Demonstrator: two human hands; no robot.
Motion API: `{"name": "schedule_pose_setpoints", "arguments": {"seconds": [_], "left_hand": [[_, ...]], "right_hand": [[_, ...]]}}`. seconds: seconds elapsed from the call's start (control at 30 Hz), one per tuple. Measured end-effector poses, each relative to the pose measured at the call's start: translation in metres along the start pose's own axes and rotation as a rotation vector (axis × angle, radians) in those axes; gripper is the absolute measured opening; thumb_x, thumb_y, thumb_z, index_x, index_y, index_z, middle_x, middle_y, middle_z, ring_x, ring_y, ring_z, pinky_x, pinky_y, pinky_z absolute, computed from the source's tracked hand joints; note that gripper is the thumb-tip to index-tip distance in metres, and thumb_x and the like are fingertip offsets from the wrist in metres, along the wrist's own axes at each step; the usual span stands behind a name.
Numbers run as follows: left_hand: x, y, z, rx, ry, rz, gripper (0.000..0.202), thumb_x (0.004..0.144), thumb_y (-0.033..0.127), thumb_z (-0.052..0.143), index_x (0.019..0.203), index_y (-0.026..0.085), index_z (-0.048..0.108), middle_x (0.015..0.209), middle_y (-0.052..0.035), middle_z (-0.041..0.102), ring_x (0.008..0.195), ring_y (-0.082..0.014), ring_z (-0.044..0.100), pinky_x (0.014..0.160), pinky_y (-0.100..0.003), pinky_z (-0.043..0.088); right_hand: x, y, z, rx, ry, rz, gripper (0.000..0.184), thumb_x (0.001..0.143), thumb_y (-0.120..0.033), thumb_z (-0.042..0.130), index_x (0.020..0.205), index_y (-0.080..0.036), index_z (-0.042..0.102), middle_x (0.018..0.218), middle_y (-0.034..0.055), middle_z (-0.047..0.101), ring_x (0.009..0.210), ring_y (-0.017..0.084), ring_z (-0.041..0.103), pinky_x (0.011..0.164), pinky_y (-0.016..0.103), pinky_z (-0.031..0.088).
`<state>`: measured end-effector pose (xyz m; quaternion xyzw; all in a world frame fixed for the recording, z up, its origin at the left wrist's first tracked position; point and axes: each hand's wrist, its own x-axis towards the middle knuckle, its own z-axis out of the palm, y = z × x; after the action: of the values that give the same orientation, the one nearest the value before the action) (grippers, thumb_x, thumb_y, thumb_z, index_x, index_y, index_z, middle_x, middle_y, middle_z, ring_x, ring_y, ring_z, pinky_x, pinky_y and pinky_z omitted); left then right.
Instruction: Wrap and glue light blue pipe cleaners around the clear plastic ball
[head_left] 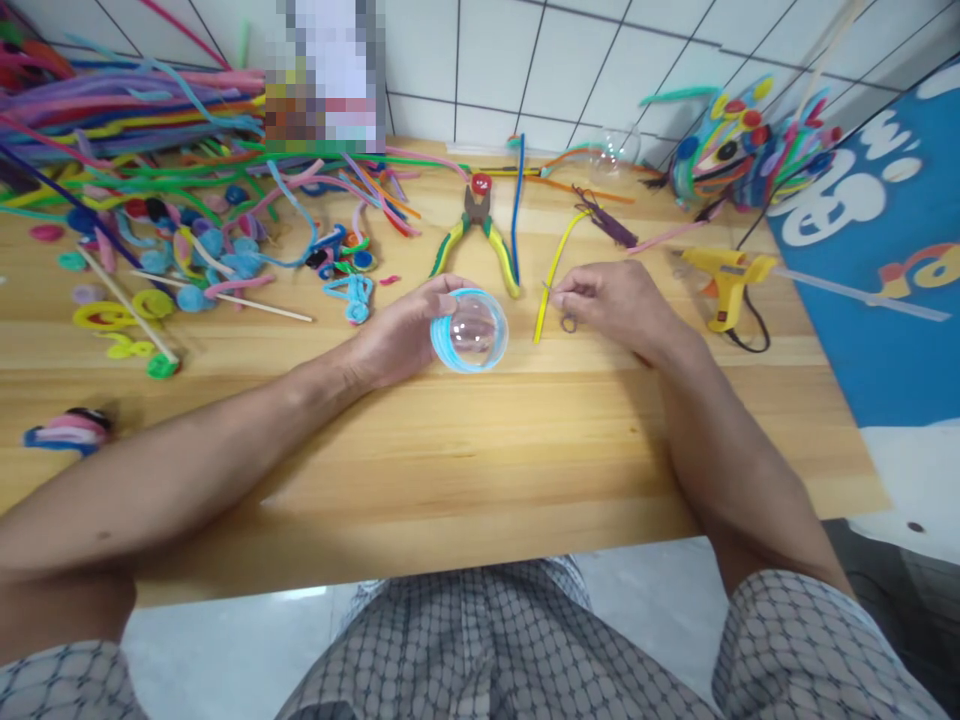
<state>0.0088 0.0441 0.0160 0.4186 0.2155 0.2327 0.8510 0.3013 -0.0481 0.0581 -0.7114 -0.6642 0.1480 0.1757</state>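
My left hand (401, 335) is closed around a clear plastic ball (480, 330) with light blue pipe cleaner (444, 345) wound about its side. The thumb lies over the ball's upper edge. To the right, my right hand (607, 300) pinches a thin purplish strand (568, 322); a short tip sticks out by the fingertips and a small curl shows below them. Just left of those fingers a yellow pipe cleaner (553, 268) lies on the table. Pliers (477, 225) with green-yellow handles rest spread beyond the ball, beside a blue pipe cleaner (517, 205).
Pipe cleaners (150, 120) and coiled pieces (240, 255) crowd the table's left side, with wooden sticks (225, 295). A yellow glue gun (724, 285) lies right of my right hand. Behind it stand colourful wrapped figures (716, 150). Another clear ball (615, 150) sits near the tiled wall.
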Motion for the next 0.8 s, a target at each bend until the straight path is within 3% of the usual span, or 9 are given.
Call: {"name": "schedule_pose_setpoints", "arguments": {"seconds": [0.1, 0.2, 0.33, 0.53, 0.8], "left_hand": [[-0.001, -0.005, 0.002, 0.123, 0.030, 0.101, 0.039, 0.077, 0.035, 0.090, 0.109, 0.020, 0.072, 0.100, -0.0020, 0.080, 0.085, -0.0190, 0.074, 0.080, -0.032, 0.060], [-0.005, -0.010, 0.002, 0.301, -0.002, 0.221, 0.044, 0.080, 0.041, 0.095, 0.113, 0.022, 0.073, 0.109, -0.0029, 0.079, 0.097, -0.0205, 0.072, 0.084, -0.030, 0.058], [-0.011, -0.013, 0.004, 0.445, -0.076, 0.271, 0.052, 0.084, 0.051, 0.097, 0.118, 0.022, 0.070, 0.113, -0.0046, 0.075, 0.103, -0.0203, 0.069, 0.088, -0.029, 0.056], [-0.012, -0.019, 0.003, 0.519, -0.073, 0.336, 0.051, 0.086, 0.047, 0.095, 0.122, 0.023, 0.069, 0.114, -0.0047, 0.072, 0.104, -0.0199, 0.067, 0.094, -0.031, 0.055], [-0.008, -0.020, 0.001, 0.517, -0.057, 0.388, 0.046, 0.085, 0.043, 0.093, 0.119, 0.023, 0.069, 0.114, -0.0050, 0.072, 0.108, -0.0212, 0.066, 0.097, -0.031, 0.054]], "right_hand": [[-0.003, -0.004, -0.011, 0.130, 0.022, 0.058, 0.014, 0.092, -0.030, 0.075, 0.080, -0.028, 0.083, 0.076, -0.0012, 0.082, 0.073, 0.020, 0.072, 0.070, 0.033, 0.049], [-0.003, -0.006, -0.020, 0.219, 0.029, 0.061, 0.016, 0.092, -0.034, 0.077, 0.079, -0.027, 0.082, 0.078, 0.0002, 0.083, 0.074, 0.020, 0.073, 0.069, 0.032, 0.053], [-0.003, -0.005, -0.027, 0.224, 0.049, 0.060, 0.019, 0.091, -0.039, 0.084, 0.077, -0.027, 0.083, 0.072, 0.0017, 0.080, 0.069, 0.020, 0.072, 0.065, 0.033, 0.053], [0.001, -0.017, -0.040, 0.282, 0.156, 0.105, 0.012, 0.089, -0.034, 0.083, 0.081, -0.025, 0.082, 0.074, 0.0015, 0.079, 0.065, 0.018, 0.069, 0.066, 0.034, 0.056], [0.011, -0.041, -0.056, 0.194, 0.268, -0.007, 0.016, 0.098, -0.042, 0.082, 0.086, -0.031, 0.083, 0.079, 0.0016, 0.080, 0.078, 0.025, 0.078, 0.072, 0.042, 0.064]]}}
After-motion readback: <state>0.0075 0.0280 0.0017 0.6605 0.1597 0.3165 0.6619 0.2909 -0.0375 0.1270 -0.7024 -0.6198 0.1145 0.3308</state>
